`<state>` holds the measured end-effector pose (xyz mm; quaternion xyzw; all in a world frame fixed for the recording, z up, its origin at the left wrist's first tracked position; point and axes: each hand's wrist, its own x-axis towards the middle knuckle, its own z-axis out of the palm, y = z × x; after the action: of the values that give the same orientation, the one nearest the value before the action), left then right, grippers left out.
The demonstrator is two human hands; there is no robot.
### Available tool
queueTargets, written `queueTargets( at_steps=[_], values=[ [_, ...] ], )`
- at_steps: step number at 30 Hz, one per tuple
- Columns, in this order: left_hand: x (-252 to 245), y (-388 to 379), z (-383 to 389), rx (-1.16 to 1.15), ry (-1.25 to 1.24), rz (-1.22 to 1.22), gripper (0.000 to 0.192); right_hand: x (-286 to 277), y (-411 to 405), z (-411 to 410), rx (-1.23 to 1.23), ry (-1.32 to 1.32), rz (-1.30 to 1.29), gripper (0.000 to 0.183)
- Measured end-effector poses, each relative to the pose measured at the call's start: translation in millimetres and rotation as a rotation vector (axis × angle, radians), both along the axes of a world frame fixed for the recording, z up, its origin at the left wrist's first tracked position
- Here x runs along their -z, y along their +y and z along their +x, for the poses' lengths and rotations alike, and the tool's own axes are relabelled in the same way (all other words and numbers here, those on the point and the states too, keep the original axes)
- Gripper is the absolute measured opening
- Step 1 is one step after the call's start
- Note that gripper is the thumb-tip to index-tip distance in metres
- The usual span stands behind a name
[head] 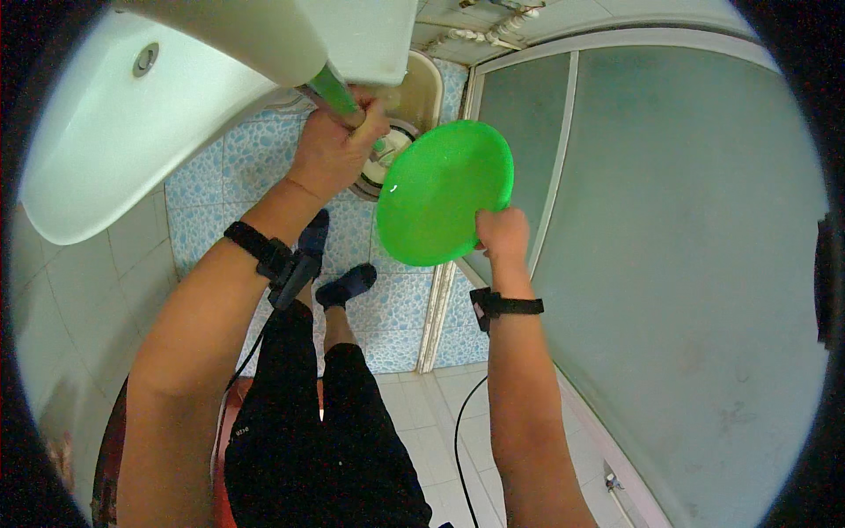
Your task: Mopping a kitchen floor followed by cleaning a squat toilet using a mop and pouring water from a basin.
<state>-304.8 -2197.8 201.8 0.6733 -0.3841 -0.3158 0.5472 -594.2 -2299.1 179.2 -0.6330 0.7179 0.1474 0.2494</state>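
My right hand (505,234) grips the lower right rim of a round, shallow green plastic basin (445,191). The basin is tilted, and its inner face shows a small bright glint. Up and to the left, my left hand (340,145) is closed around a green strip-like object (333,92), whose upper end passes behind a large pale rounded object (251,33) close to the camera. What the strip belongs to is not clear. Below the hands stands a round whitish container (389,155) with something green in it, partly hidden by the basin.
A white washbasin (152,125) with a metal drain is at the upper left. Behind my left hand stands a cream tub-like vessel (429,86). Frosted shower panels (660,198) fill the right side. Blue pebble-patterned tiles (257,155) and a raised sill (436,317) lie below.
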Motion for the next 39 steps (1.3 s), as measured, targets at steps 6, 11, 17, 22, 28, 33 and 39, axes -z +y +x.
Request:
queueTargets(
  at_steps=[6,11,17,22,28,33,39],
  values=[
    [8,-4,-2,-0.046,0.045,0.005,0.03,1,-29,29,-0.168,0.118,-0.037,0.033],
    [17,-8,3,0.015,-0.233,-0.128,0.03,7,-51,23,-0.157,0.17,-0.021,0.038],
    [20,-6,0,-0.045,-0.072,-0.046,0.029,0,-56,1,0.055,0.042,0.019,0.032],
    [22,-10,-2,-0.041,-0.057,0.063,0.031,6,-51,-9,-0.108,0.164,-0.104,0.034],
    [9,-12,-4,-0.067,-0.053,0.028,0.049,5,-52,14,-0.235,0.15,-0.109,0.038],
    [1,-8,-6,-0.061,-0.029,0.07,0.049,-12,-33,67,-0.358,0.186,-0.24,0.051],
    [13,-16,-6,-0.106,-0.054,0.02,0.044,-15,-15,108,-0.459,0.248,-0.248,0.064]
  ],
)
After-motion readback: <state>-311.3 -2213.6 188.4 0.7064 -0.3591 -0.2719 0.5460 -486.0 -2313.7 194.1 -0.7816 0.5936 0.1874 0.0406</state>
